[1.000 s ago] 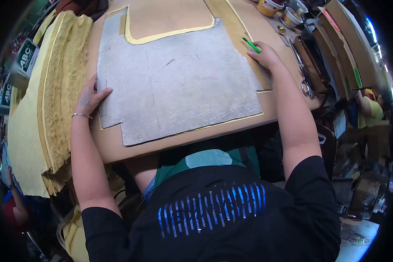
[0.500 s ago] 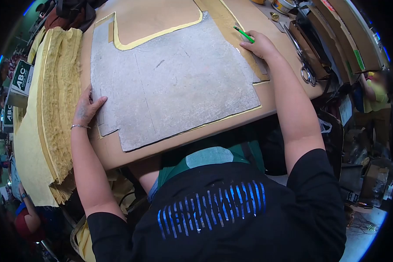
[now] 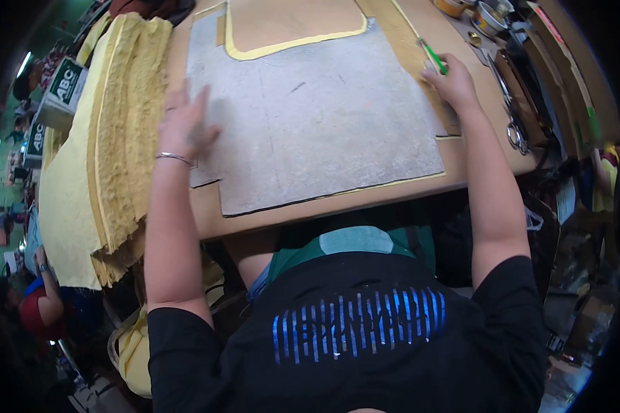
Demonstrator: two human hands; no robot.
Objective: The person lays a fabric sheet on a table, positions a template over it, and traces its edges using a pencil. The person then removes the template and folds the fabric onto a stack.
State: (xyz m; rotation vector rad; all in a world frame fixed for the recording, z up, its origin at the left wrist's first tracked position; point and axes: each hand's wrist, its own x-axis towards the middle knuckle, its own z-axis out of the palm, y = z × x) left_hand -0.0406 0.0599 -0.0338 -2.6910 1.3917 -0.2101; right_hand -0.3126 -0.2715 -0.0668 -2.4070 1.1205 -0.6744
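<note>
A large grey template [image 3: 324,124] with a cut-out at its far side lies on yellow material [image 3: 303,43] on the brown table. My left hand [image 3: 188,122], blurred, is over the template's left edge with its fingers spread and nothing in it. Whether it touches the surface, I cannot tell. At the template's right side, my right hand [image 3: 453,81] has its fingers closed round a green pen [image 3: 434,58], whose tip points up and to the left. A brown strip [image 3: 405,48] runs along the template's right edge beside this hand.
Thick yellow padding [image 3: 127,131] is stacked along the table's left side. Scissors [image 3: 517,136], an open cardboard box [image 3: 530,86] and tubs [image 3: 489,19] are at the right. Another person in red [image 3: 41,313] is at the far lower left.
My left hand has moved up along the template's left edge and its fingers have spread. The camera view has shifted, so the table appears further right. The pen stays in my right hand.
</note>
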